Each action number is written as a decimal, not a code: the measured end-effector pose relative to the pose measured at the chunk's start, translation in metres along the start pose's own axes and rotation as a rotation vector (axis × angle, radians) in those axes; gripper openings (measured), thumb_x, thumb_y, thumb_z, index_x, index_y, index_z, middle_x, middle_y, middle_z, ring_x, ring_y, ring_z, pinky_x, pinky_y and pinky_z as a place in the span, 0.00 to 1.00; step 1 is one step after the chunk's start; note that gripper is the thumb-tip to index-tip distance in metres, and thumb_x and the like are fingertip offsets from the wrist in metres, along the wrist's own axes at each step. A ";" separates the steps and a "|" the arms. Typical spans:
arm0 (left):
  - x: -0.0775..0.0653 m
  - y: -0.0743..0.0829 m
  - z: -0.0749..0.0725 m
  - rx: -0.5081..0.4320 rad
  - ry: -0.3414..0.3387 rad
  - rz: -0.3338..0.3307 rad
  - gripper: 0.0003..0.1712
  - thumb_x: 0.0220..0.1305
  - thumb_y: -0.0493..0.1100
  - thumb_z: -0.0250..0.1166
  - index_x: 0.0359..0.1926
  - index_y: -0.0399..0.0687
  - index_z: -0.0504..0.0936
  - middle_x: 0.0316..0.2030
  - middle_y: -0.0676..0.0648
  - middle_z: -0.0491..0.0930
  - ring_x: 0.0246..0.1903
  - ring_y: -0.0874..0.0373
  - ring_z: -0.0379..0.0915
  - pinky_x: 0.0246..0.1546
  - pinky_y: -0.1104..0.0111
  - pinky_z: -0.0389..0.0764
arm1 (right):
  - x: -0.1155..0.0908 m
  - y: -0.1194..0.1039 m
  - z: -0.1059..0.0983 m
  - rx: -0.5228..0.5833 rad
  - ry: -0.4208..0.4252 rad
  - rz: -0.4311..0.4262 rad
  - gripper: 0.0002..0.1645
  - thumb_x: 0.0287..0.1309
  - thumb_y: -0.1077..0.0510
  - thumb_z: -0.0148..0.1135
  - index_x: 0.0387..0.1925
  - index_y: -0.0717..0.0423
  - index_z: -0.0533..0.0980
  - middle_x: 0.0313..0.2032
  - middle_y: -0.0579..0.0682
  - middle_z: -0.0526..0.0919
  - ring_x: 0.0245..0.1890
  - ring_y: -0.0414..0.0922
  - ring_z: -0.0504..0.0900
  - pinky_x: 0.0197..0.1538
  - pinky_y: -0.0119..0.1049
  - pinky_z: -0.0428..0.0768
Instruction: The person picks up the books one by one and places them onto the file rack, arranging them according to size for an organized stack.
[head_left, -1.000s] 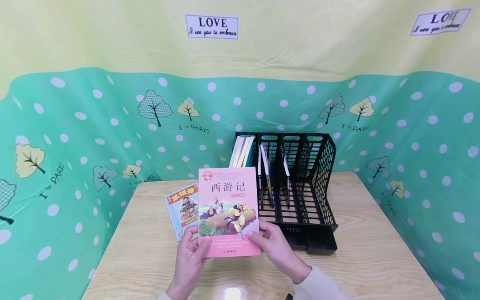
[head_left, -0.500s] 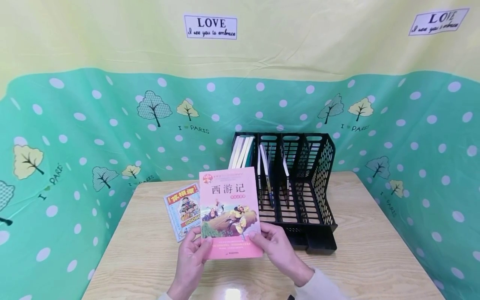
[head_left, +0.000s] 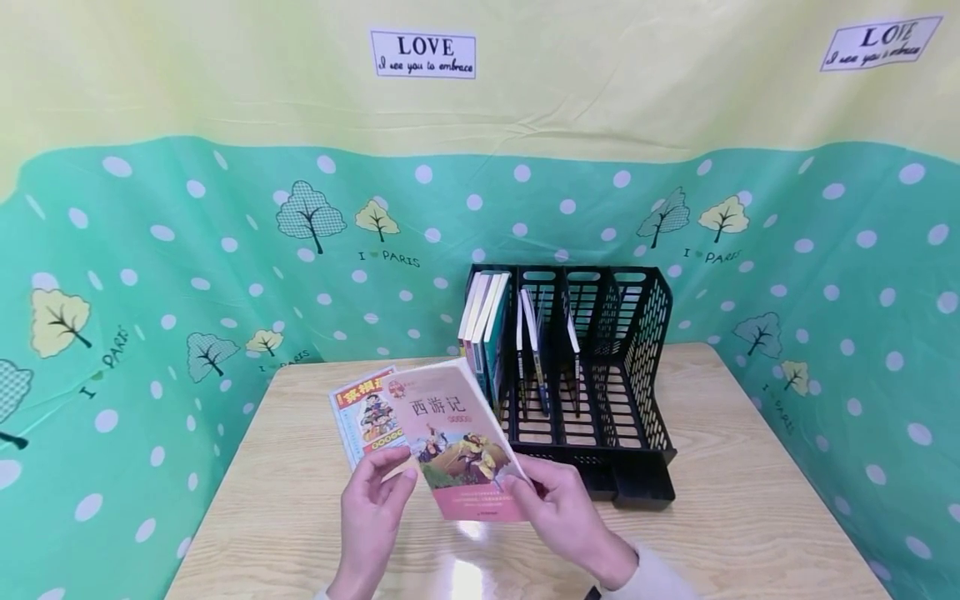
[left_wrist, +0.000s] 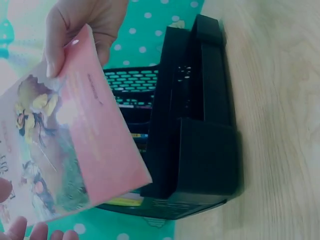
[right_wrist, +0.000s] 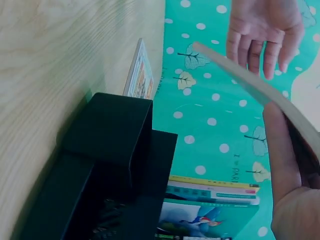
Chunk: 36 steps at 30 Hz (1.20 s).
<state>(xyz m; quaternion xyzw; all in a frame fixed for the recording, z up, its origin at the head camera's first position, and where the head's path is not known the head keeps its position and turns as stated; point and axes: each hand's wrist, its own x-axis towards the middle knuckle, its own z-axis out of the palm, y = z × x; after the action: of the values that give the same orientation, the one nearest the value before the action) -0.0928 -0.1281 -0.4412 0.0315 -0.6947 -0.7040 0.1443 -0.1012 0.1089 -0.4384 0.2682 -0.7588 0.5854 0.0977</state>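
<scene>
My right hand pinches a pink-covered paperback book at its lower right edge, thumb on the front cover. The book is tilted to the left above the table, its white page edges turned to the right. Beside its left edge is my left hand, with fingers loosely bent and apart from the book; the right wrist view shows a gap between that hand and the book. In the left wrist view the pink cover faces the camera.
A black file rack stands at the back right of the wooden table. Several books fill its left slot, and thin ones lean in the middle slots. A comic-style book lies partly behind the pink book. A patterned cloth surrounds the table.
My left hand has let go of the book and moved slightly away. The book has tilted leftward in my right hand, its page edges now showing.
</scene>
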 end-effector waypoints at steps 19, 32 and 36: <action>-0.017 0.026 0.003 -0.246 -0.198 0.144 0.19 0.58 0.22 0.59 0.50 0.24 0.68 0.51 0.32 0.74 0.52 0.48 0.75 0.54 0.59 0.76 | 0.001 0.003 0.007 -0.475 0.149 -0.626 0.18 0.68 0.63 0.46 0.51 0.69 0.77 0.30 0.51 0.84 0.27 0.39 0.82 0.32 0.24 0.82; -0.025 0.035 0.005 -0.229 -0.134 0.134 0.24 0.63 0.27 0.56 0.60 0.29 0.68 0.55 0.39 0.74 0.54 0.53 0.73 0.52 0.66 0.78 | 0.003 0.000 0.012 -0.767 0.204 -0.765 0.17 0.68 0.63 0.47 0.45 0.67 0.80 0.36 0.61 0.85 0.28 0.49 0.86 0.30 0.34 0.84; -0.026 0.040 0.008 -0.195 -0.036 0.001 0.21 0.66 0.29 0.56 0.59 0.28 0.70 0.51 0.42 0.78 0.48 0.52 0.79 0.47 0.63 0.81 | 0.005 -0.002 0.014 -0.808 0.221 -0.802 0.16 0.67 0.65 0.47 0.43 0.65 0.81 0.36 0.61 0.86 0.30 0.52 0.87 0.30 0.38 0.85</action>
<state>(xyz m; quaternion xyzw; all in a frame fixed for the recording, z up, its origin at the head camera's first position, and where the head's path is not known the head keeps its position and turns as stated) -0.0638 -0.1139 -0.4060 0.0045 -0.6252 -0.7688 0.1346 -0.1023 0.0943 -0.4385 0.4137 -0.7464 0.1908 0.4852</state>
